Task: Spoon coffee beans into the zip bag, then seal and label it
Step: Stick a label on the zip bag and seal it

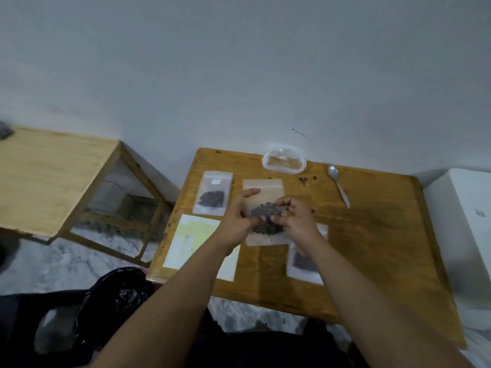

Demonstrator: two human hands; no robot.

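A clear zip bag (263,192) with dark coffee beans in its lower half is held just above the wooden table (372,235). My left hand (239,219) grips its left side and my right hand (295,216) pinches its right side, both around the beans. A metal spoon (338,185) lies on the table at the back right, apart from both hands. A sheet of labels (194,235) lies at the front left, partly under my left forearm.
A filled bag (212,193) with a white label lies at the back left; another filled bag (305,261) sits under my right wrist. A clear plastic container (283,163) stands at the back edge. Loose beans (305,180) are scattered beside it. A second table (45,176) stands left.
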